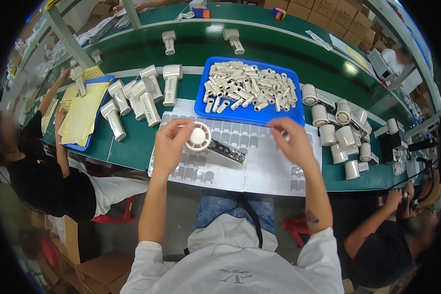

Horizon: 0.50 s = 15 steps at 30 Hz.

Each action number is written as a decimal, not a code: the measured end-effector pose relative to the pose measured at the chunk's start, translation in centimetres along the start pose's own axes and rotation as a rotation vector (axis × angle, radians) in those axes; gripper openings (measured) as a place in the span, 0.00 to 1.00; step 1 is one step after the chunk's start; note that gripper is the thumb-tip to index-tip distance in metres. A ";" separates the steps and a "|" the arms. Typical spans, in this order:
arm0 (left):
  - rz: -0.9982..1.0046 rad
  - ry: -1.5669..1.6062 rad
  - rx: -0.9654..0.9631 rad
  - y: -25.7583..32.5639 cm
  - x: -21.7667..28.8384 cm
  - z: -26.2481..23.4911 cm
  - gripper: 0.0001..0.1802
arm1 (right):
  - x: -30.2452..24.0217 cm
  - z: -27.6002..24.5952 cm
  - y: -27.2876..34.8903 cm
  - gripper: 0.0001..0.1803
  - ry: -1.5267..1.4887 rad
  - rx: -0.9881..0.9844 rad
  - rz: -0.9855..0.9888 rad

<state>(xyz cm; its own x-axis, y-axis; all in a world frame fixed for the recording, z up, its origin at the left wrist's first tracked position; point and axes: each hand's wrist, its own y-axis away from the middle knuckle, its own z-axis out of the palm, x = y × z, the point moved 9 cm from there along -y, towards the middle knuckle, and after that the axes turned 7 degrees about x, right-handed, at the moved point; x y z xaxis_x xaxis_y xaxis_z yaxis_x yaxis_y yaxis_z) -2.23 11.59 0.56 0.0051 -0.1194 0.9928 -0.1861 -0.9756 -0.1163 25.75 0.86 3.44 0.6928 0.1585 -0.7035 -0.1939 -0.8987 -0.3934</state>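
Observation:
My left hand (171,144) grips a white handheld fan (198,136) by its round head. The fan's handle is open along one side and shows a dark circuit board (228,151), pointing right over the sheet. My right hand (294,143) hovers above the sheet near the front right corner of a blue tray (199,105). Its thumb and forefinger look apart, slightly blurred, with nothing visible between them. Many small white plastic handle covers (252,85) are heaped in the tray. Under both hands lies a white sheet (269,171) with rows of grey stickers.
Closed white fans (147,100) stand at left beside a tray of yellow paper (85,110). More fans (345,137), some with exposed boards, cluster at right. Two fans (234,41) sit on the green belt beyond. Co-workers sit at both sides; a metal post (68,36) rises far left.

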 end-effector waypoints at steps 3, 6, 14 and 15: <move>-0.023 -0.054 -0.043 0.1 -1.1 2.0 0.14 | 3.5 0.7 -4.6 0.15 0.305 -0.103 -0.030; -0.103 -0.154 -0.099 0.3 -2.0 4.0 0.16 | 5.8 2.5 -6.8 0.16 0.516 -0.235 -0.052; 0.176 -0.554 -0.157 0.2 -2.1 4.4 0.17 | 4.6 4.0 -7.4 0.13 0.549 -0.200 -0.159; 0.208 -0.494 -0.157 0.1 -1.9 4.3 0.17 | 3.8 3.7 -7.3 0.11 0.523 -0.162 -0.205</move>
<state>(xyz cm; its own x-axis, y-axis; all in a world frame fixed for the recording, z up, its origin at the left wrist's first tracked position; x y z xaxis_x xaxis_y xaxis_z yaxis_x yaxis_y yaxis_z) 1.96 10.94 -1.42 0.4053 -0.4158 0.8141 -0.3761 -0.8876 -0.2660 27.17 9.55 1.44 0.9637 0.1503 -0.2207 0.0610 -0.9286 -0.3659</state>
